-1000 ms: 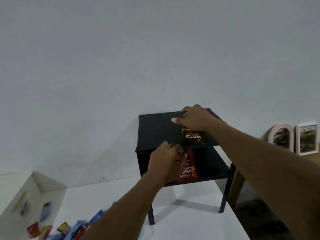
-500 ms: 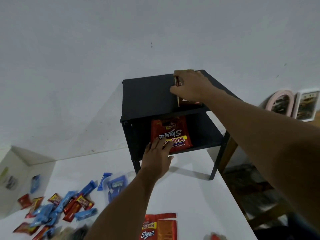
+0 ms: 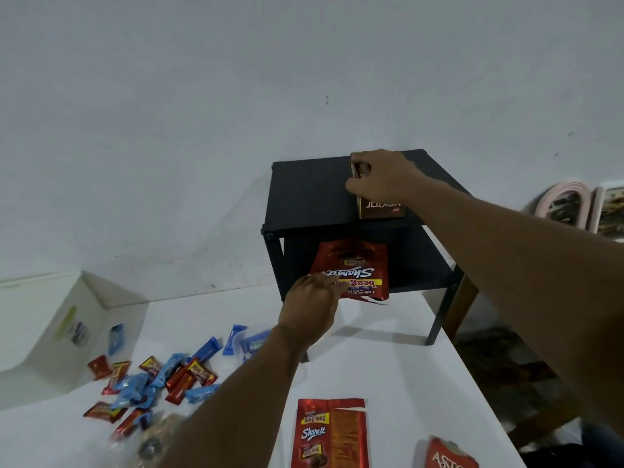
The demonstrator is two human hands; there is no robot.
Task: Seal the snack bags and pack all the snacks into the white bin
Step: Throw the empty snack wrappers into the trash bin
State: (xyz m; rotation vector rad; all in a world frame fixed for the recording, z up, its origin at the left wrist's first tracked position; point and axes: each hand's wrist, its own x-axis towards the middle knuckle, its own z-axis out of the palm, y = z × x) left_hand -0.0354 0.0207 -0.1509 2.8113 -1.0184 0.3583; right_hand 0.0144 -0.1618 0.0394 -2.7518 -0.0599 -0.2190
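My right hand (image 3: 381, 177) grips a brown Nextar box (image 3: 380, 208) that stands on top of the small black shelf (image 3: 310, 194). A red Beng-Beng Share It bag (image 3: 358, 265) lies on the shelf's lower level, and the fingers of my left hand (image 3: 312, 304) reach onto its near corner. The white bin (image 3: 50, 332) sits at the left of the white table (image 3: 388, 373) with a few wrapped snacks inside. Several small red and blue wrapped snacks (image 3: 162, 380) lie scattered beside it.
A second, flat red Beng-Beng bag (image 3: 331, 434) lies near the front edge, with a red Astor pack (image 3: 450, 456) to its right. A blurred clear bag (image 3: 152, 440) shows at the bottom left. Beyond the table's right edge stand pink and white frames (image 3: 584, 207).
The view has tipped down, showing more of the table. My left hand drew back from the shelf and now touches the red bag's corner. My right hand stays on the Nextar box.
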